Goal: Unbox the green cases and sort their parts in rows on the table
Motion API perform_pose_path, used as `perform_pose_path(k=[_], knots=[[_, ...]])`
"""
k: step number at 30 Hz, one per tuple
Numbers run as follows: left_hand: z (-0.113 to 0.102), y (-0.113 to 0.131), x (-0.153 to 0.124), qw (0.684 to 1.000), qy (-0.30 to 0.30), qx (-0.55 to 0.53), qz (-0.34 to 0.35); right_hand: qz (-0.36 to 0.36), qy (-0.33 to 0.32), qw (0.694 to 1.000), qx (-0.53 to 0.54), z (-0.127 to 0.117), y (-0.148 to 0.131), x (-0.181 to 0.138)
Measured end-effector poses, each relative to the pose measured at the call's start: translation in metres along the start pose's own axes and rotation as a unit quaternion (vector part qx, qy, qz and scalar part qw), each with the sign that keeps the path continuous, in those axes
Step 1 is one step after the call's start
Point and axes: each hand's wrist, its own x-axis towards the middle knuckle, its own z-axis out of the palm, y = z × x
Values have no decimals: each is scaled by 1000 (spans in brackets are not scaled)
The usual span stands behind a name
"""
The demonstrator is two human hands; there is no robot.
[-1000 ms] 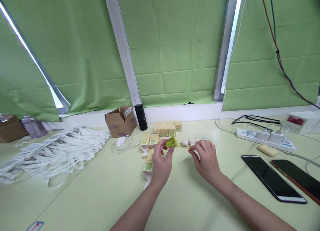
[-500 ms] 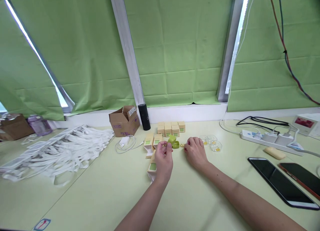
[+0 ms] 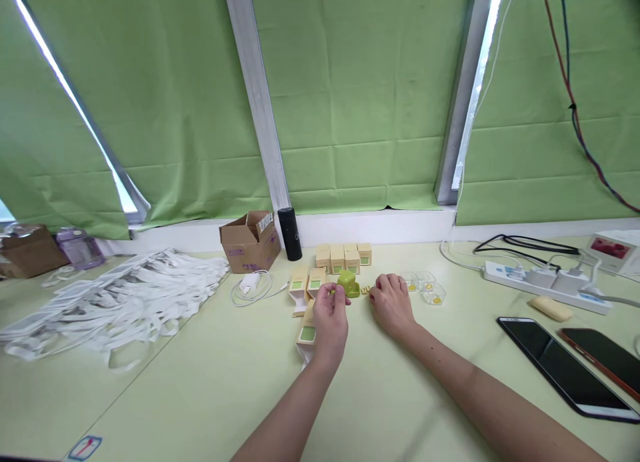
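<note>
My left hand (image 3: 331, 315) pinches a small green case (image 3: 349, 284), made of what looks like two parts, one against the other. Whether its lower part rests on the table, I cannot tell. To the right, my right hand (image 3: 393, 299) is low over the table with fingertips pressed together; what they hold, if anything, is hidden. Tiny yellow pieces (image 3: 365, 291) lie between the case and those fingers. Clear trays (image 3: 433, 294) with small yellow things inside sit just beyond my right hand. Small cardboard boxes with green windows (image 3: 307, 333) stand beside my left hand.
More small boxes (image 3: 337, 257) stand in a group behind. On the left are a pile of white straps (image 3: 150, 302), an open carton (image 3: 250, 242) and a black bottle (image 3: 289, 234). A power strip (image 3: 545, 285) and two phones (image 3: 565, 362) lie on the right.
The upper green part in my left hand has tipped and come closer to the lower one. My right hand has barely moved. The whole view has shifted slightly.
</note>
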Motion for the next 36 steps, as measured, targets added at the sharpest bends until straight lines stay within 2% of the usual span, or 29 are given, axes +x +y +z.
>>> perform_pose_path(k=[8,11,15,19,23,30,36], knots=[[3,2,-1,998,-32,-58,-14,5,7,1000,4,-3,2,-4],[4,5,-1,993,-51,-103,-39,2,8,1000,2,-8,4,-8],[4,4,-1,966,-93,-213,-117,-28,3,1000,2,-25,6,-26],[5,1,-2,933,-113,-292,-176,-94,-7,995,43,-45,6,-50],[6,-1,-3,918,-110,-323,-203,-80,3,993,87,-53,5,-64],[3,-3,-2,915,-80,-331,-215,-35,-65,991,113,-47,7,-67],[3,-3,0,915,-79,-329,-220,-31,-79,989,120,-46,7,-67]])
